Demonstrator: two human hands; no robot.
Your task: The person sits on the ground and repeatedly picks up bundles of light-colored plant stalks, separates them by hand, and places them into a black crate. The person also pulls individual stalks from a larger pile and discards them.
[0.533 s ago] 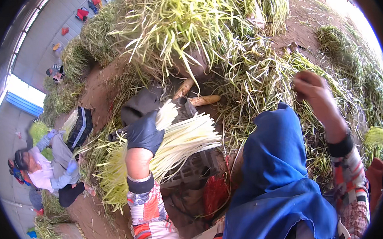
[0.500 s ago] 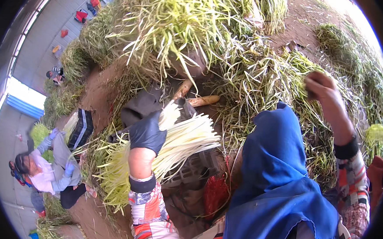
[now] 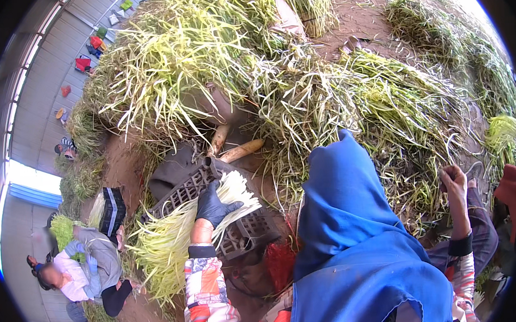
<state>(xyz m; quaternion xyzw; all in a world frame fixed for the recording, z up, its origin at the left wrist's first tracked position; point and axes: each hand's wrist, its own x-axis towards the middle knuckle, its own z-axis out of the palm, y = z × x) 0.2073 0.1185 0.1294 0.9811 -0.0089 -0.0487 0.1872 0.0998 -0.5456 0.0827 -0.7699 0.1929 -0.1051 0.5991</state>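
So the left hand point(image 3: 212, 208) is in a dark glove, thumb stuck out wide from the other fingers, palm laid over a bundle of pale chive-like stalks point(image 3: 173, 231); can't tell if the fingertips hook under the far side. The whitish ends poke out past the thumb to the right, and the yellow-green leafy ends fan out left and toward the body. Right under hand and bundle there's a dark lattice crate point(image 3: 183, 192). For a steady hold, I'd guess that wide thumb is spot on: spread the pressure, keep the white ends lined up, and don't squeeze hard, since stalks like that probably bruise. Just beyond the fingertips are two pale wooden rods point(image 3: 242, 151), and past those a big heap of leafy stalks point(image 3: 175, 65). Nearer the body than the thumb sits some red netting point(image 3: 278, 269). The bare right hand point(image 3: 453, 185) is up, well off to the right past a blue headscarf point(image 3: 344, 215), fingers curled in; can't tell if they're pinching anything. Way out left of the gloved fingers, there's a co-worker point(image 3: 70, 276) in a pale pink top.
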